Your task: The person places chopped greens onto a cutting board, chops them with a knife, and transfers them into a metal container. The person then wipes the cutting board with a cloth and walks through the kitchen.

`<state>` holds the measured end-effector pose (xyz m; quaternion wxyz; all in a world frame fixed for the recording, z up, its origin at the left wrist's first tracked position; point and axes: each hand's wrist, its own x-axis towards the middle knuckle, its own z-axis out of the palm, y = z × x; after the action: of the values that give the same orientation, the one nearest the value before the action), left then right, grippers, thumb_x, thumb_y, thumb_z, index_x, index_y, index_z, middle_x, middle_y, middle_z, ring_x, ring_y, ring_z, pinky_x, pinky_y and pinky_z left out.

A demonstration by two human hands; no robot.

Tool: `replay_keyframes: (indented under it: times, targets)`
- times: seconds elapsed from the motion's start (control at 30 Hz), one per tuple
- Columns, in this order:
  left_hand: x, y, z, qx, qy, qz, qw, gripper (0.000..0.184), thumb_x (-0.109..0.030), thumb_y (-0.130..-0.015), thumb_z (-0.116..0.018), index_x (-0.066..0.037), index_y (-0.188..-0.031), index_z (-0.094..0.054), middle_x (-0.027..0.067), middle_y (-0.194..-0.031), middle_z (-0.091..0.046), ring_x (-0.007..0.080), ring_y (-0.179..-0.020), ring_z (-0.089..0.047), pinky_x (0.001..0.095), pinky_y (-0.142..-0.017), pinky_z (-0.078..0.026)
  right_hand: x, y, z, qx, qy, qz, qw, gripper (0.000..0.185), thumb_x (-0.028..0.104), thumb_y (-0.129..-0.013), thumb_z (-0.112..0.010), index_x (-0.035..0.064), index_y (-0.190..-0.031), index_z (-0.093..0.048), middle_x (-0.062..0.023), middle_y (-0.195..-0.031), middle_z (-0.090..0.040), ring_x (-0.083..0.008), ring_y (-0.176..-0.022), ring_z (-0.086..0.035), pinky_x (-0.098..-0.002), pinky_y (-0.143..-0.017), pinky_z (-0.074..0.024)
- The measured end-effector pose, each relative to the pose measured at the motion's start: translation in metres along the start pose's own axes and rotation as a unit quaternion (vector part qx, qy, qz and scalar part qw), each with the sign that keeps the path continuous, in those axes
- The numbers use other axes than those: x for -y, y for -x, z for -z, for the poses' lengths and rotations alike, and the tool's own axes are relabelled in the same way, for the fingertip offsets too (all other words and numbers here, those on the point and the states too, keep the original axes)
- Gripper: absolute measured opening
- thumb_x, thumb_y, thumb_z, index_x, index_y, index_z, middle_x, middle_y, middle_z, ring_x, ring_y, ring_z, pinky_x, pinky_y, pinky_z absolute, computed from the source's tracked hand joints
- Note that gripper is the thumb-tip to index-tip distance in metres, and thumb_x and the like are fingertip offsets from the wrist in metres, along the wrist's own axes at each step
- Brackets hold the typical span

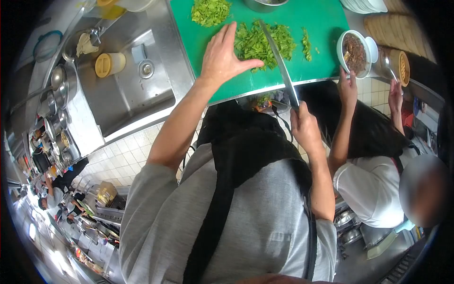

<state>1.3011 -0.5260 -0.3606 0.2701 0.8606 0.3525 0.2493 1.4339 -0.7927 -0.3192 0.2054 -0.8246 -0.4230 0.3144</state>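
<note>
My right hand is closed around the handle of a long kitchen knife. The blade slants up and to the left over a pile of chopped leafy greens. Beside that pile, at its left edge, my left hand is open, with the thumb stretched toward the greens and the other fingers pointing away from me. Under it all lies a green cutting board. Another heap of chopped greens sits at the far left of the board, and a small strip of greens lies right of the knife.
A steel sink with a yellow-lidded container adjoins on the left. At right, a co-worker holds a bowl of brown food over the board's edge. A metal bowl stands at the back. Ladles and pots crowd the far left.
</note>
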Motion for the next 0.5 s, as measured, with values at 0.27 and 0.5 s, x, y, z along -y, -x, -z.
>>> replay_keyframes:
  times: [0.27, 0.5]
  targets:
    - [0.002, 0.020, -0.010, 0.085, 0.002, -0.007, 0.996, 0.076, -0.041, -0.076, -0.086, -0.003, -0.135, -0.057, 0.0179, -0.129, -0.064, 0.0354, -0.120, -0.059, 0.0440, -0.103, -0.047, 0.006, 0.007, -0.006, 0.030, 0.011, 0.005, 0.999, 0.017, 0.008, -0.098, -0.058, -0.0003, -0.102, -0.044, -0.0324, -0.076, -0.063, -0.0522, -0.078, -0.063, -0.0602, -0.064, -0.0471]
    - [0.010, 0.029, -0.019, 0.049, 0.039, -0.025, 0.998, 0.043, -0.032, -0.083, -0.081, -0.008, -0.117, -0.069, 0.0109, -0.121, -0.068, 0.0324, -0.113, -0.063, 0.0425, -0.097, -0.051, 0.001, 0.007, -0.013, 0.055, 0.007, 0.003, 0.998, 0.018, 0.008, -0.097, -0.058, -0.0004, -0.102, -0.043, -0.0319, -0.075, -0.063, -0.0525, -0.078, -0.063, -0.0601, -0.065, -0.0476]
